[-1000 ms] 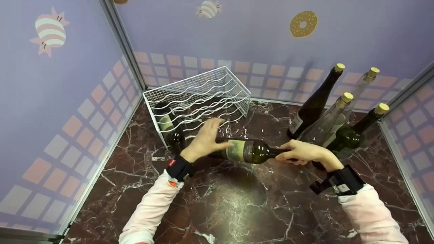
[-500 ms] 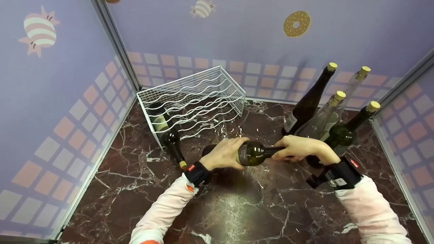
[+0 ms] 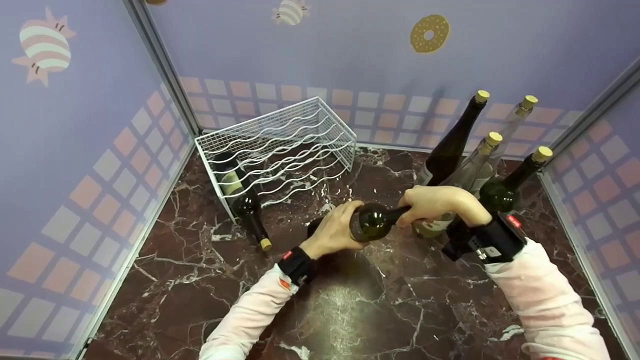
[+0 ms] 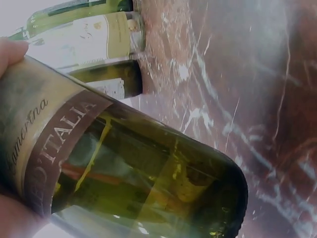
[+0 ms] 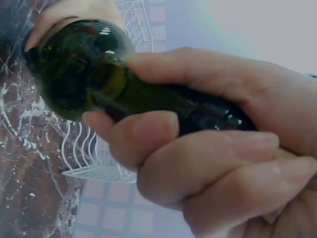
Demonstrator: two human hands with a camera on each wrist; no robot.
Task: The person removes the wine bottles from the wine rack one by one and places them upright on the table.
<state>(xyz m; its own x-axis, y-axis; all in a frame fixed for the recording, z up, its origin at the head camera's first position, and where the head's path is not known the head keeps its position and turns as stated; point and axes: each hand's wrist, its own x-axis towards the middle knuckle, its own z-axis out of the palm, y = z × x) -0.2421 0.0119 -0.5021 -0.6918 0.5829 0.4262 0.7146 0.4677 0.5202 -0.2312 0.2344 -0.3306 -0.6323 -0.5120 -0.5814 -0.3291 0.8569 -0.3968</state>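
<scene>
A dark green wine bottle is held tilted between both hands above the marble surface, its base toward the left. My left hand grips its body around the label; the left wrist view shows the label and the base. My right hand has its fingers curled round the neck, which hides the bottle's mouth. Behind the hands stands a white wire rack with wavy shelves. Another dark wine bottle lies in its left end, corked neck sticking out toward the front.
Several corked bottles stand upright at the right: a tall dark one, clear ones such as the front clear bottle, and a green one. Wall panels close in the back and both sides of the marble surface.
My left hand has moved right from beside the bottle and now grips its body. The bottle's neck end has lifted slightly with my right hand. The view has shifted a little.
</scene>
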